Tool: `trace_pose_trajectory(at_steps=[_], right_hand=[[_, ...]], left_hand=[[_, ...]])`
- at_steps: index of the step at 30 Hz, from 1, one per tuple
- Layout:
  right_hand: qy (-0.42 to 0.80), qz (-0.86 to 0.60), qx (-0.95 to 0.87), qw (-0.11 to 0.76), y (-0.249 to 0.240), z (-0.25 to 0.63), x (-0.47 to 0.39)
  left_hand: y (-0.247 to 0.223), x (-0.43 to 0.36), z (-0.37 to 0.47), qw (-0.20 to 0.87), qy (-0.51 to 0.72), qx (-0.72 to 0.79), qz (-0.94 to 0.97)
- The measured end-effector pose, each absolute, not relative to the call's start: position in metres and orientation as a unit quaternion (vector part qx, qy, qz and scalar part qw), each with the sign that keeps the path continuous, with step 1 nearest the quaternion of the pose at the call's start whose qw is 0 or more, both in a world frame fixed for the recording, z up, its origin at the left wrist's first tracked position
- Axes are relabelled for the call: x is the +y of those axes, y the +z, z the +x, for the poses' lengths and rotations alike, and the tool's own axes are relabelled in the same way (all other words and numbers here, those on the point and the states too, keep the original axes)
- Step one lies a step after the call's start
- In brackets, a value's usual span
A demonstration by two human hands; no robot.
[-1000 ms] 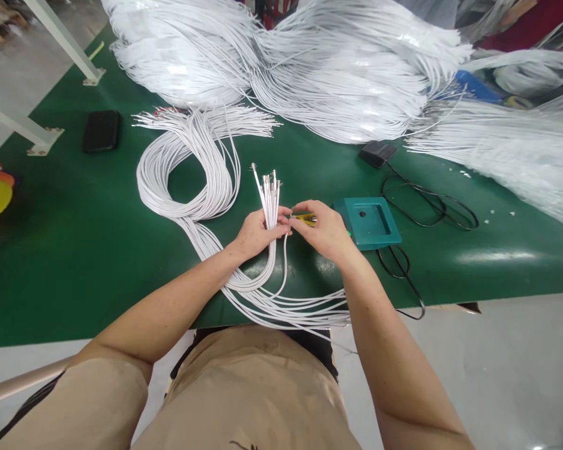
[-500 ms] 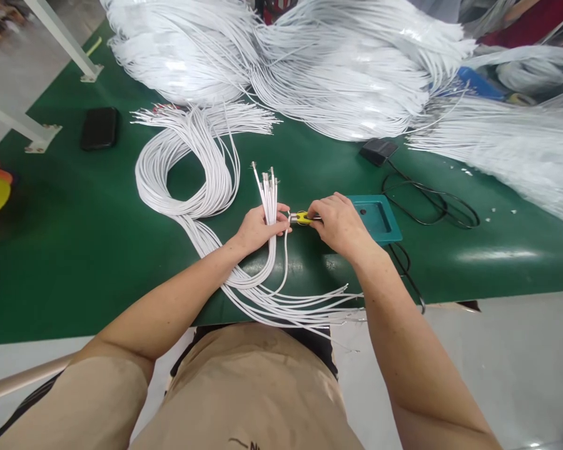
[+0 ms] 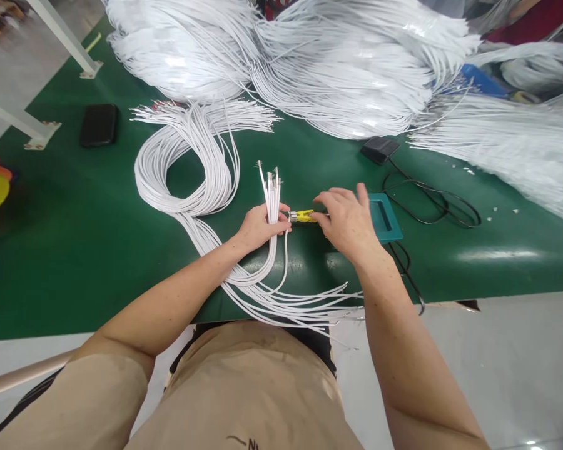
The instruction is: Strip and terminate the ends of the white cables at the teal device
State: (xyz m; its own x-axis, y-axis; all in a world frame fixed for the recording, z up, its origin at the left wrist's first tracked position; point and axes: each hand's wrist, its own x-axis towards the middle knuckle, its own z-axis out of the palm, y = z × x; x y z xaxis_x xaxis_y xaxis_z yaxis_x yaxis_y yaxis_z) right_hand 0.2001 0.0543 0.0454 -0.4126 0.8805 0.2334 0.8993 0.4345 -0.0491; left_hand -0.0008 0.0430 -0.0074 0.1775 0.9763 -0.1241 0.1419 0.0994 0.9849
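Observation:
My left hand (image 3: pixel 261 226) is closed round a bundle of white wires (image 3: pixel 273 195), whose bent-up ends carry small metal tips. One wire of the bundle stands a little apart at the fingertips. Against that wire is the metal head of a small yellow tool (image 3: pixel 304 216), its exact kind unclear. My right hand (image 3: pixel 349 222) pinches the tool's right end between thumb and forefinger, with the other fingers raised and spread. The wires run down to the loose ends near the table edge and back to a coil of white wires (image 3: pixel 145 169).
Large heaps of white wires (image 3: pixel 347 69) lie across the back of the green table (image 3: pixel 51 250). A teal tray (image 3: pixel 396 231) sits beyond my right hand, near a black adapter (image 3: pixel 379 150) with a cord. On the left are a black box-like object (image 3: pixel 99 125) and metal posts (image 3: pixel 70 37).
My right hand has shifted slightly right along the yellow tool, and its outer fingers have lifted and spread. The wire tips in my left hand have moved slightly right.

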Motion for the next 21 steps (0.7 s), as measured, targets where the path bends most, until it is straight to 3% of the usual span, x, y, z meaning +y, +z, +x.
trace_pose_trajectory(at_steps=[3, 8, 13, 17, 21], right_hand=[[-0.114, -0.605, -0.773, 0.154, 0.035, 0.21, 0.049], [-0.117, -0.624, -0.755, 0.168, 0.028, 0.214, 0.049], [-0.003, -0.49, -0.839, 0.238, 0.047, 0.179, 0.018], [0.014, -0.348, -0.929, 0.127, 0.045, 0.148, -0.024], [0.018, -0.414, -0.91, 0.032, 0.037, 0.143, -0.057]], left_hand=[[-0.007, 0.044, -0.002, 0.554, 0.388, 0.505, 0.536], [-0.006, 0.041, -0.006, 0.578, 0.41, 0.499, 0.498], [-0.001, 0.035, -0.01, 0.588, 0.445, 0.466, 0.489], [0.002, 0.031, -0.008, 0.628, 0.468, 0.415, 0.463], [0.005, 0.028, -0.008, 0.642, 0.454, 0.423, 0.45]])
